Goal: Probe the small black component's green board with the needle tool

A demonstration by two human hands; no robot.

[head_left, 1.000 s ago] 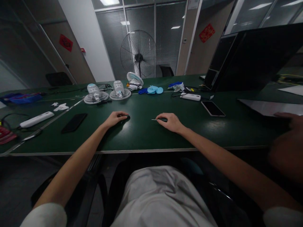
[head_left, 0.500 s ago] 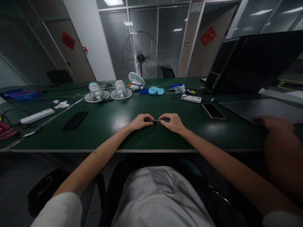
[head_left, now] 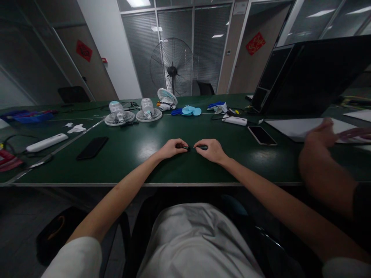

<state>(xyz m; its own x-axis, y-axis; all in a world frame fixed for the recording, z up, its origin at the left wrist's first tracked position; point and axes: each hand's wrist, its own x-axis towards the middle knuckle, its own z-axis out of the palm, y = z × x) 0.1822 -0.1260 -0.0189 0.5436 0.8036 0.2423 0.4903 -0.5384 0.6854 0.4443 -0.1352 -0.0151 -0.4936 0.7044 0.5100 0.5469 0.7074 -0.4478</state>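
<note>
Over the table's front half, my right hand (head_left: 211, 150) is closed around a small screwdriver (head_left: 203, 147) with a dark handle. Its thin metal shaft points left, toward my left hand. Pinched in my left hand (head_left: 173, 149) is a small dark piece (head_left: 186, 148), mostly covered by the fingers; its kind is too small to make out. The shaft's left end meets or nearly meets this piece.
A black phone (head_left: 92, 148) and a white power strip (head_left: 47, 143) lie left. Behind are small white fans (head_left: 148, 112), blue fan blades (head_left: 191, 111) and gloves (head_left: 217, 106). Rightward are another phone (head_left: 262, 135), a computer case (head_left: 301, 77) and a co-worker's hand (head_left: 320, 135) by white sheets (head_left: 295, 127).
My hands stay almost in place, still holding the screwdriver and the dark piece. At right, the co-worker's arm has moved further in and left, and the grey sheet there now appears white.
</note>
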